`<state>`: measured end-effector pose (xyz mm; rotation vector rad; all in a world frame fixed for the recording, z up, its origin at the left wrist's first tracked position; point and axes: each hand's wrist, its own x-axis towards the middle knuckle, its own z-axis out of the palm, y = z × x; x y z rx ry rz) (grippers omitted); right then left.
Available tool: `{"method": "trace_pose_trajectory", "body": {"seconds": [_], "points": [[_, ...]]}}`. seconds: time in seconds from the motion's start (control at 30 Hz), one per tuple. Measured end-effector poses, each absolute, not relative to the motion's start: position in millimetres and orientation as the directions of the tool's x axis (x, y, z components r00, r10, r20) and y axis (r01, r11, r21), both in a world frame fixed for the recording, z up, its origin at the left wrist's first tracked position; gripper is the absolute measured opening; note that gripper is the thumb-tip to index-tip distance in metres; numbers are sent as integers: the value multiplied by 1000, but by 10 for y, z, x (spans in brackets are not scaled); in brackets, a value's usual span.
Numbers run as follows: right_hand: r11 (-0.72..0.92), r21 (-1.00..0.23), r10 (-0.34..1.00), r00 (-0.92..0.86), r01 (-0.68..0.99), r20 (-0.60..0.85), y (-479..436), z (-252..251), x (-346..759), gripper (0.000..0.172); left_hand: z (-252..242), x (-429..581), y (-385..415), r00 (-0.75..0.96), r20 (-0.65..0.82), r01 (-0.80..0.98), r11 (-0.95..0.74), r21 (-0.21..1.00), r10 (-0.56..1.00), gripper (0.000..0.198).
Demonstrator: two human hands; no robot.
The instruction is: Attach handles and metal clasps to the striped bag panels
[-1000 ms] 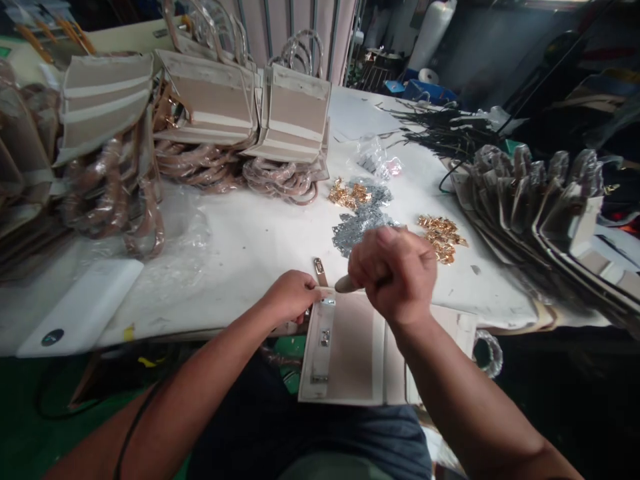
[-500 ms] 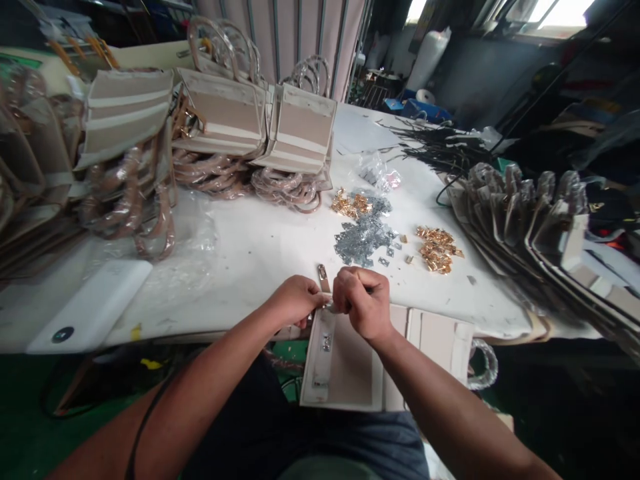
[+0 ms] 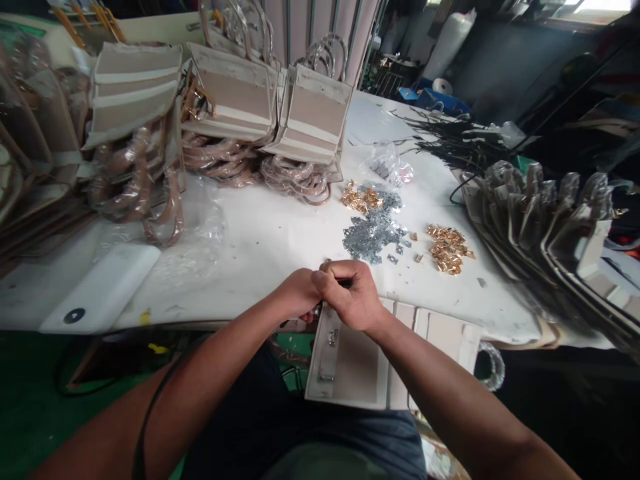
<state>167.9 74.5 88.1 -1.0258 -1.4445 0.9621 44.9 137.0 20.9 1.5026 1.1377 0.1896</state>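
Observation:
A beige bag panel rests across my lap and against the table's edge, with small metal fittings along its left strip. At its upper left corner my left hand is closed, its fingertips mostly covered by the other hand. My right hand is curled into a fist above the same corner, touching the left one. Whatever lies inside its fingers is hidden. A plastic-wrapped handle sticks out at the panel's right end.
Grey metal plates and gold fittings lie in heaps on the white table. Several beige bag panels with wrapped handles stand at the back left, more bag pieces at the right. A white device lies front left.
My right hand has moved left over my left hand's fingertips and now covers them. The whole view has shifted slightly, and the bag panel stays on my lap.

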Motion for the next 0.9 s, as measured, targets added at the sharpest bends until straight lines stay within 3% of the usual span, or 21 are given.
{"method": "trace_pose_trajectory", "body": {"seconds": [0.17, 0.3, 0.37, 0.53, 0.9], "points": [[285, -956, 956, 59, 63, 289, 682, 884, 1814, 55, 407, 386, 1368, 547, -461, 571, 91, 816, 699, 32], [482, -870, 866, 210, -105, 454, 605, 894, 1829, 55, 384, 396, 1364, 531, -464, 584, 91, 806, 709, 24], [525, -846, 840, 215, -93, 497, 577, 837, 1803, 55, 366, 402, 1363, 539, -458, 583, 79, 809, 708, 24], [416, -909, 893, 183, 15, 411, 533, 739, 1797, 56, 388, 405, 1359, 560, -443, 585, 44, 810, 700, 30], [401, -912, 894, 254, -84, 369, 602, 739, 1843, 59, 374, 424, 1339, 518, -442, 585, 73, 807, 732, 25]]}}
